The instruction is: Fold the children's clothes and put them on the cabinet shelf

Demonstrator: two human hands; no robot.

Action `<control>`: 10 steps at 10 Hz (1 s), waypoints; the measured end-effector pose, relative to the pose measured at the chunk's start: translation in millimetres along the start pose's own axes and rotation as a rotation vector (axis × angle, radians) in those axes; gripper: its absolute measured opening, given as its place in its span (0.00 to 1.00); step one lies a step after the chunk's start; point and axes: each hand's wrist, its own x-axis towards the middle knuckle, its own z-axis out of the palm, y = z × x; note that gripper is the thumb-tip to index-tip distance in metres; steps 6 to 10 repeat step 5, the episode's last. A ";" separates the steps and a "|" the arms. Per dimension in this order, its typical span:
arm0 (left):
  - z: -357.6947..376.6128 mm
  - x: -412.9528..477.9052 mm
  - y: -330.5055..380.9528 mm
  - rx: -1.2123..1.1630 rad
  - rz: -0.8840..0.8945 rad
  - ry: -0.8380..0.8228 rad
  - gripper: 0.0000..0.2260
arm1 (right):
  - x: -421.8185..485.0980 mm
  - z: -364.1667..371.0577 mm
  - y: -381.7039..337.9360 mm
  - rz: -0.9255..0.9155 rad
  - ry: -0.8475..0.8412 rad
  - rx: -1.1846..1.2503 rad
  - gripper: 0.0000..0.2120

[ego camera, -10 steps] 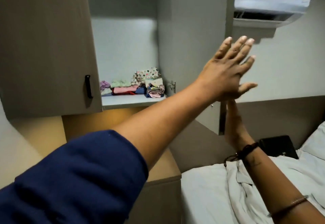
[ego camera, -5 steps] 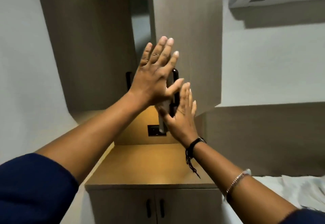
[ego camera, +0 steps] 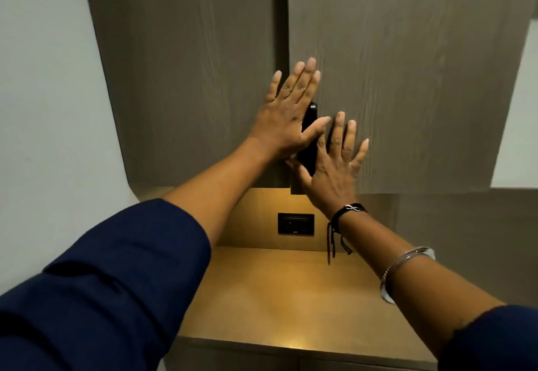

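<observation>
Clothes were out of sight behind the cabinet doors point(ego camera: 393, 79) above the counter point(ego camera: 276, 298) — left hand point(ego camera: 286, 120) and right hand point(ego camera: 332, 172) pressed flat, fingers spread, beside the black handle point(ego camera: 310, 138) — a hard shove risked pinching fingers at the seam.

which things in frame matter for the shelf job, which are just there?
Job:
left hand, flat on the left door
right hand, flat on the right door
black handle between the hands
The clothes are not visible.

Just there:
wall socket
countertop
bracelets
</observation>
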 end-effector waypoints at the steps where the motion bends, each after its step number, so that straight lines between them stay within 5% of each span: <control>1: 8.8 3.5 -3.7 -0.003 0.010 -0.014 0.36 | 4.8 18.5 6.8 -0.017 0.019 -0.050 0.43; 3: 10.6 13.3 -4.5 0.041 -0.022 -0.094 0.36 | 9.3 2.3 9.4 -0.023 -0.090 -0.051 0.41; 4: 0.9 11.2 -0.5 0.012 -0.004 -0.131 0.35 | -2.1 -31.0 -10.5 0.081 -0.055 0.287 0.33; 5: -8.6 -1.9 1.2 -0.070 -0.042 -0.118 0.36 | -18.4 -97.3 -6.5 0.009 0.370 0.804 0.14; 10: -8.6 -1.9 1.2 -0.070 -0.042 -0.118 0.36 | -18.4 -97.3 -6.5 0.009 0.370 0.804 0.14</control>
